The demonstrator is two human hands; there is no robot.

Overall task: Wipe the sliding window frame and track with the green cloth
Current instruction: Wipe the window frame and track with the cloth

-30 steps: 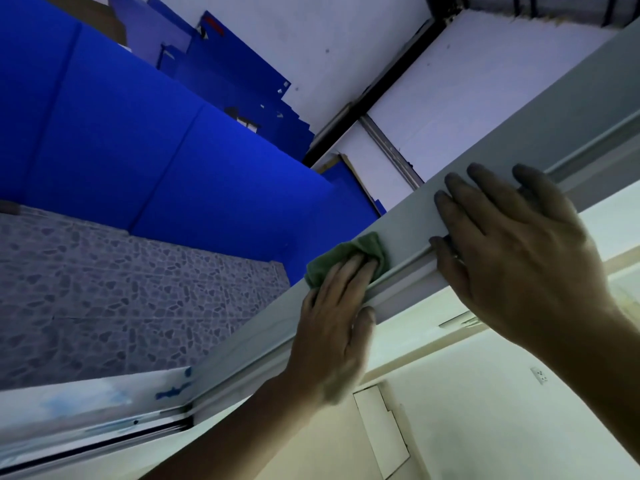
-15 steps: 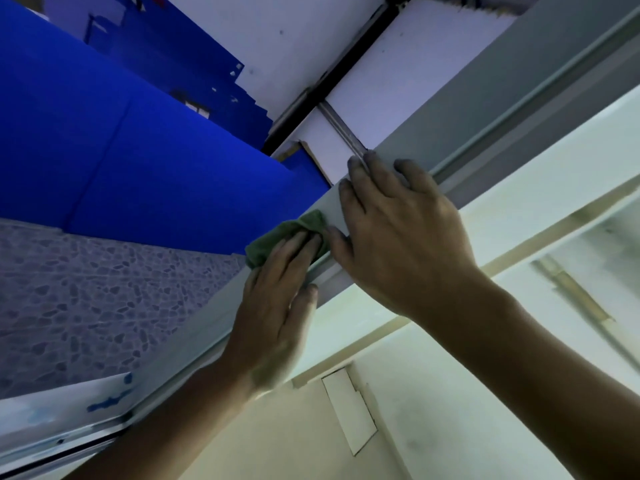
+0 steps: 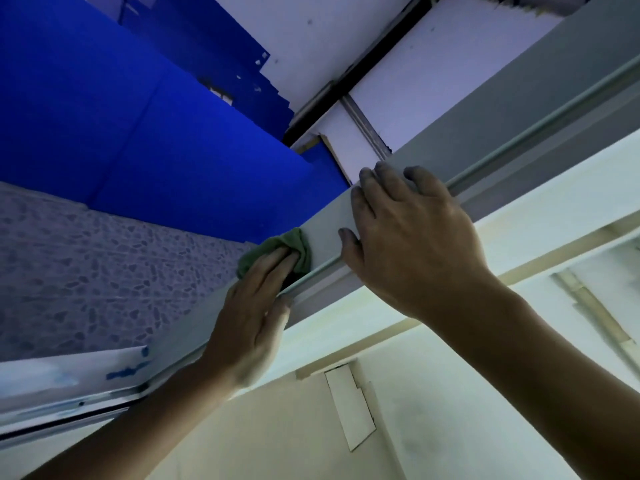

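Note:
I look up at the grey upper window frame [image 3: 485,109], which runs from lower left to upper right, with a raised track rail [image 3: 519,136] along it. My left hand [image 3: 252,313] presses the crumpled green cloth [image 3: 294,245] flat against the frame with straight fingers, and the thumb sits below the rail. My right hand [image 3: 408,237] lies spread on the frame just right of the cloth, fingers over its far edge. A narrow strip of bare frame separates the two hands.
Blue panels [image 3: 121,116] and a pebble-patterned wall [image 3: 86,271] lie beyond the frame on the left. A white ceiling with a black beam [image 3: 363,60] is above. Cream wall [image 3: 450,410] with a small hatch [image 3: 349,407] sits below. A paint-smeared frame section [image 3: 69,375] is at lower left.
The view has shifted, and both hands now sit further right along the frame. The gap between cloth and right hand has widened slightly.

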